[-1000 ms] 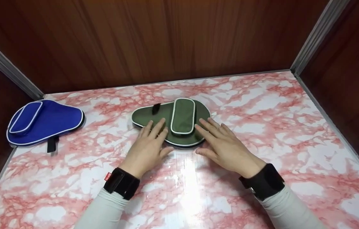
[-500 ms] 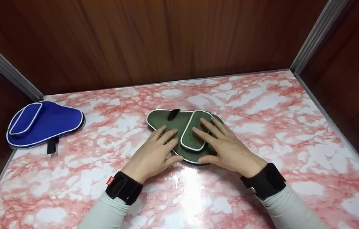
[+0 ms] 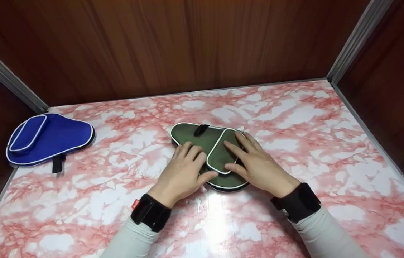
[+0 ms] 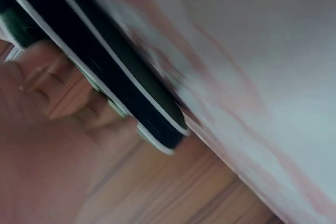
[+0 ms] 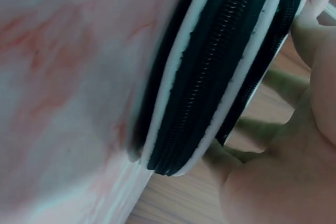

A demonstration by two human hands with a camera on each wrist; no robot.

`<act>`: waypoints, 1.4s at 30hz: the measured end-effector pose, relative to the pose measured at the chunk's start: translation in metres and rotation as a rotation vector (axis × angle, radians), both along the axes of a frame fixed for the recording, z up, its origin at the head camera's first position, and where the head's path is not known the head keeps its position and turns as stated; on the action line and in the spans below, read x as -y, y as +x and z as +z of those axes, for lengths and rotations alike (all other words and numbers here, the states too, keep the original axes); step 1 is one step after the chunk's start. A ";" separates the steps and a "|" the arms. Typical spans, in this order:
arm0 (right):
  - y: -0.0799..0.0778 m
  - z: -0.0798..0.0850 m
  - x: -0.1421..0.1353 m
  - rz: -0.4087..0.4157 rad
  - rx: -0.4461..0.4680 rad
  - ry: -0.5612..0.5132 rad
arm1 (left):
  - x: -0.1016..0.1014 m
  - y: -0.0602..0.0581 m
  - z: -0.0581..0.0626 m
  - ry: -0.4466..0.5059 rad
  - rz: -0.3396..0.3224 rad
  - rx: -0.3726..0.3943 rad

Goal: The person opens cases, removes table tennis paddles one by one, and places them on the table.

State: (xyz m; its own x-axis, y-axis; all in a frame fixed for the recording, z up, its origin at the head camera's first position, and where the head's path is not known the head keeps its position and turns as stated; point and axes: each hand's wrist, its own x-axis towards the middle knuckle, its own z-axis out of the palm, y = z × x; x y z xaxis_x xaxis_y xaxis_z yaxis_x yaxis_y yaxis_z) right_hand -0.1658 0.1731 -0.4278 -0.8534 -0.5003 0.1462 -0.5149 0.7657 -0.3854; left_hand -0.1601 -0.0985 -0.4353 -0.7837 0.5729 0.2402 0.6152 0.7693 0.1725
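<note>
A green paddle-shaped case (image 3: 190, 134) with white piping lies flat on the table, its narrow end to the far left. On its wide part sits a raised oblong pouch (image 3: 220, 153), leaning to the right. My left hand (image 3: 180, 172) rests bent fingertips on the case left of the pouch, thumb close to the pouch's near corner. My right hand (image 3: 262, 167) lies with spread, slightly bent fingers over the pouch's right side, hiding part of it. The right wrist view shows a dark zipper (image 5: 210, 64) along the case's side.
A blue case (image 3: 67, 132) of the same shape, with a black strap (image 3: 57, 164), lies at the far left. The marbled red-and-white table (image 3: 295, 114) meets brown wood-grain panels (image 3: 202, 46) at the back and both sides, with metal strips in the corners.
The green case has slid right and towards me and turned clockwise under both hands. My left hand has moved right with its fingers bending more; my right fingers now overlap the pouch. The blue case stays put.
</note>
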 end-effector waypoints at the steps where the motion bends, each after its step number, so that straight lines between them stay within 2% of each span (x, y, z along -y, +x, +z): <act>1: 0.000 0.000 0.000 -0.010 -0.001 0.004 | -0.005 0.001 0.001 0.006 0.025 -0.004; 7: 0.002 0.002 0.001 -0.021 -0.009 0.028 | -0.030 0.008 0.009 0.005 0.164 0.012; 10: 0.006 0.007 -0.001 -0.002 0.015 0.027 | -0.036 0.010 0.012 -0.016 0.175 0.039; 17: 0.005 0.011 -0.024 0.021 0.032 -0.075 | -0.022 0.001 0.011 -0.028 0.067 0.140; 23: 0.001 0.013 -0.042 -0.003 0.028 -0.059 | -0.007 -0.010 0.008 0.083 -0.078 0.192; 27: -0.001 0.019 -0.053 -0.045 0.026 -0.018 | -0.001 -0.016 0.005 0.143 -0.134 0.189; 34: 0.001 0.017 -0.060 -0.052 0.056 0.094 | 0.002 -0.016 0.004 0.163 -0.149 0.172; 42: -0.003 -0.001 -0.047 -0.106 -0.032 0.073 | 0.000 -0.015 0.003 0.143 -0.134 0.191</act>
State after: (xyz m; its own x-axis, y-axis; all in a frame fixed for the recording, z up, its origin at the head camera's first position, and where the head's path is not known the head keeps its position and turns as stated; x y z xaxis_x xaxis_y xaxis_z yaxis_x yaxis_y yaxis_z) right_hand -0.1688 0.2201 -0.4284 -0.8974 -0.4183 0.1407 -0.4412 0.8418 -0.3112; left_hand -0.1749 -0.0986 -0.4324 -0.7420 0.6454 0.1813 0.6557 0.6425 0.3966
